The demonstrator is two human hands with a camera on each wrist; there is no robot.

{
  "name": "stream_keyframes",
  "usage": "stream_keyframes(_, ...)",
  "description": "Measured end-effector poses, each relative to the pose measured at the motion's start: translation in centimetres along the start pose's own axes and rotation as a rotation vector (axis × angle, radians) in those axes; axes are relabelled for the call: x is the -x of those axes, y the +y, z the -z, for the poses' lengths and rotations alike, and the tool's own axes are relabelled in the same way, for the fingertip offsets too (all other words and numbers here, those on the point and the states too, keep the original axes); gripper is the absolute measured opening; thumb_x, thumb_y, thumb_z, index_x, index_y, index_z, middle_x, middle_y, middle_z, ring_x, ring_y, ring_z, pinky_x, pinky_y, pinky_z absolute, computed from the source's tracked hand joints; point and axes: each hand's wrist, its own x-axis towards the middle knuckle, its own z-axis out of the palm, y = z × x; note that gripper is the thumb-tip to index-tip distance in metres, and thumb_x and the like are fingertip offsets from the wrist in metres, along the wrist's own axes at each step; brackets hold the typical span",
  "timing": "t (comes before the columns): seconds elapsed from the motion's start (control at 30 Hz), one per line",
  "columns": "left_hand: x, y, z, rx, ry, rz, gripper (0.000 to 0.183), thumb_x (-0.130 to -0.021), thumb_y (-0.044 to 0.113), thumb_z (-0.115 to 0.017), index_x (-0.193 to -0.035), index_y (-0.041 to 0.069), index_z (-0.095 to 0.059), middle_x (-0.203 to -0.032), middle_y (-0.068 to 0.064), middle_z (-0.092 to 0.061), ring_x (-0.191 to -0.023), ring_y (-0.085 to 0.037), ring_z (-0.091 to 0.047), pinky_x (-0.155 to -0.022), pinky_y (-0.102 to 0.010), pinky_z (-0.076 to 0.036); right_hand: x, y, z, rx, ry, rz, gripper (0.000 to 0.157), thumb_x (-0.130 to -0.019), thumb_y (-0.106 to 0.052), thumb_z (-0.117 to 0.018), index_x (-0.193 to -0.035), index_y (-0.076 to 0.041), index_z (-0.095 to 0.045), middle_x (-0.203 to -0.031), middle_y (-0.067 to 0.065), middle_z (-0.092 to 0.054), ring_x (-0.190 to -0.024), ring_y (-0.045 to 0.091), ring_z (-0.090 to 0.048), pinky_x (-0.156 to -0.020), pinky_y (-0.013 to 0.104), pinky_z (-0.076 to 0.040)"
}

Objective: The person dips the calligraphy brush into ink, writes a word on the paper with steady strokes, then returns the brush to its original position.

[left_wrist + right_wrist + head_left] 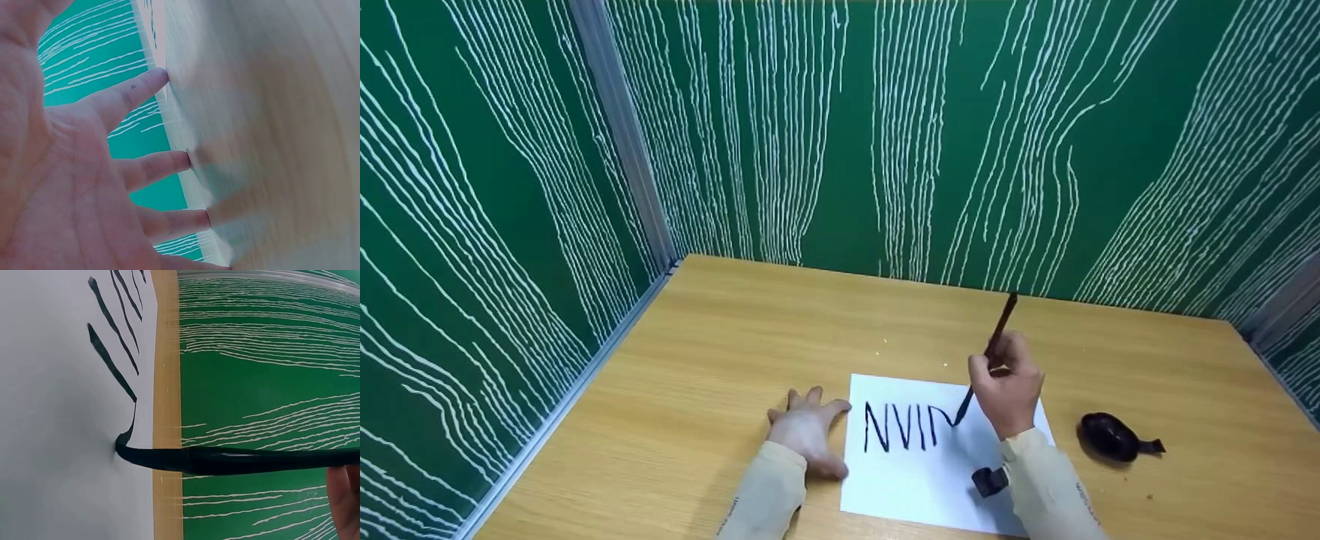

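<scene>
A dark brush (pixel 1000 330) is pinched in my right hand (pixel 1011 382), its shaft leaning up and away. In the right wrist view the bent black tip of the brush (pixel 152 457) touches the paper at the end of a thin curved stroke. Black letters (pixel 904 427) reading like "NVI" and a part-curved stroke run across the white sheet of paper (pixel 900 487). My left hand (pixel 802 431) rests with spread fingers at the sheet's left edge, thumb and index fingertip right at the paper. The left wrist view shows its fingertips (pixel 160 76) against the table.
Right of the paper lies a black, spoon-shaped dish (pixel 1110 436) with a short handle. A small black object (pixel 988 481) sits on the sheet by my right wrist. Green walls (pixel 840 150) with white wavy lines enclose the wooden table (pixel 697 360).
</scene>
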Motion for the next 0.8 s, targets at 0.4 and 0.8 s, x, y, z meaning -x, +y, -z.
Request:
stream_keyframes(0.4, 0.0, 0.06, -0.01, -0.016, 0.002, 0.007, 0.102, -0.064, 0.038, -0.094, -0.155, 0.026, -0.051, -0.168, -0.024, -0.035, -0.152, -0.065, -0.025, -0.108, -0.088, -0.031, -0.01, -0.23, -0.03, -0.039, -0.011, 0.038, 0.015, -0.081, 0.014, -0.061, -0.092, 0.005, -0.062, -0.072, 0.009, -0.064, -0.064, -0.002, -0.055, -0.061, 0.006, -0.05)
stream_keyframes(0.8, 0.06, 0.12, 0.03, -0.023, -0.008, 0.016, 0.104, -0.064, 0.039, -0.093, -0.157, 0.026, -0.049, -0.169, -0.024, -0.034, -0.152, -0.065, -0.025, -0.109, -0.087, -0.031, 0.74, -0.91, -0.51, -0.055, -0.045, 0.053, 0.014, -0.081, 0.012, -0.062, -0.092, 0.003, -0.063, -0.072, 0.01, -0.064, -0.064, 0.0, -0.055, -0.058, 0.01, -0.049)
